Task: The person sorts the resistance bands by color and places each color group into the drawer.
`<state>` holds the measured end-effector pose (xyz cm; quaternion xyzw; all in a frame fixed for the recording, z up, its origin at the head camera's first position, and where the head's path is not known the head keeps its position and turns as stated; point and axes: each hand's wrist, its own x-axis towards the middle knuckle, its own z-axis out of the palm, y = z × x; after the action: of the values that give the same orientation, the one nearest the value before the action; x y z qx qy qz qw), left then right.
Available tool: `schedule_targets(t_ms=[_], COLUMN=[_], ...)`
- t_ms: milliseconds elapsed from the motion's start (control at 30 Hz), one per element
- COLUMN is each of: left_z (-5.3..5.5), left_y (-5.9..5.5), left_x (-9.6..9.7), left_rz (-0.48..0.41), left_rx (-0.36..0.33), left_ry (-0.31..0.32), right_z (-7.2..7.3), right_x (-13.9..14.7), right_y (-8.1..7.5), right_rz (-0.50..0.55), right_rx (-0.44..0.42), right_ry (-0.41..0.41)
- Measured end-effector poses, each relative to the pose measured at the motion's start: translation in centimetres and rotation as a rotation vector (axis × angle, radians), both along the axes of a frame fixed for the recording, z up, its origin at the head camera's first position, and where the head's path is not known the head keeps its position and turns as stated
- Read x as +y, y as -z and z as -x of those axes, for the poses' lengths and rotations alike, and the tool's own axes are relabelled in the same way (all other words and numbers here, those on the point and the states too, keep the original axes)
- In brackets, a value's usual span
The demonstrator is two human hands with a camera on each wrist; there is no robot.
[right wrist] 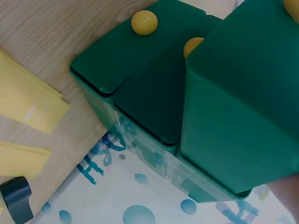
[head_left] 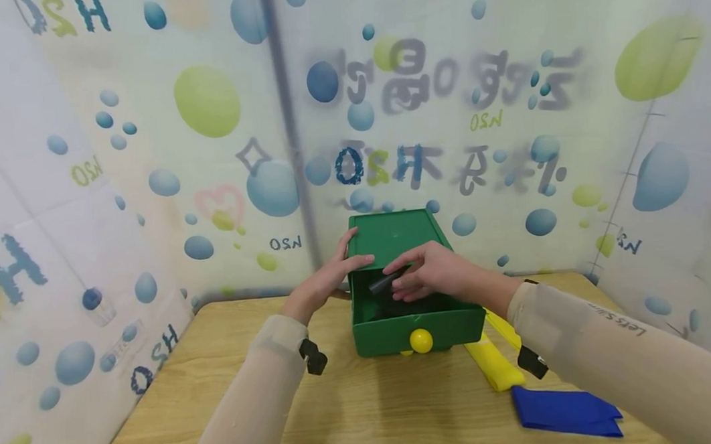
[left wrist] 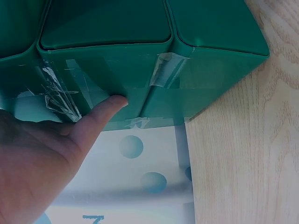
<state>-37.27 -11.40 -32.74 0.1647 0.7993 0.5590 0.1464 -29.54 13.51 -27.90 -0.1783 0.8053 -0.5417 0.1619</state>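
Observation:
A green drawer box (head_left: 395,233) stands on the table with its top drawer (head_left: 418,336) pulled out toward me, a yellow ball knob (head_left: 421,340) on its front. My left hand (head_left: 328,274) steadies the box from the left: fingertips touch the top, and in the left wrist view one straight finger (left wrist: 105,109) presses the taped side wall. Over the drawer, my right hand (head_left: 433,271) pinches a black tube-shaped thing (head_left: 381,283), whose kind cannot be told. The drawer's inside is dark. In the right wrist view the drawer hides this hand's fingers.
Yellow folded strips (head_left: 496,365) lie right of the box, and a blue folded strip (head_left: 567,411) is nearer me. Lower drawers with yellow knobs (right wrist: 144,23) are pushed in. A patterned curtain (head_left: 220,175) hangs behind the wooden table (head_left: 247,348).

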Motion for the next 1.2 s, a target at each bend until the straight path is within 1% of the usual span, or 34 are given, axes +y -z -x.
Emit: schedule_targets(t_ms=[100,200,433,567,733,867,1000,1100,1200], left_z=[0.0,0.0,0.1,0.2,0.2,0.1,0.0,-0.1,-0.2], left_y=[0.1,0.2,0.4,0.4,0.5,0.4,0.2,0.2,0.1], left_x=[-0.1,-0.1,0.0,0.2,0.1,0.0,-0.1,-0.1,-0.1], left_rz=[-0.002,-0.002,-0.010,-0.012,-0.003,-0.003,-0.003,0.000,0.001], left_rx=[0.000,-0.001,-0.002,-0.003,-0.001,-0.002,0.002,0.004,0.002], left_ry=[-0.004,-0.001,-0.002,-0.006,0.000,0.001,0.003,0.005,0.009], right_z=[0.0,-0.2,-0.2,-0.2,-0.2,-0.2,0.0,0.6,1.3], right_x=[0.1,0.2,0.6,1.5,3.5,5.8,8.7,11.0,13.1], right_y=[0.1,0.1,-0.2,-0.8,-2.1,-3.0,-3.4,-3.0,-2.1], right_rz=[0.004,0.017,0.043,0.056,0.069,0.090,0.092,0.064,0.039], right_rx=[-0.014,-0.026,0.001,0.017,0.045,0.087,0.132,0.153,0.141], right_ry=[-0.014,-0.010,-0.006,-0.006,0.012,0.059,0.138,0.198,0.258])
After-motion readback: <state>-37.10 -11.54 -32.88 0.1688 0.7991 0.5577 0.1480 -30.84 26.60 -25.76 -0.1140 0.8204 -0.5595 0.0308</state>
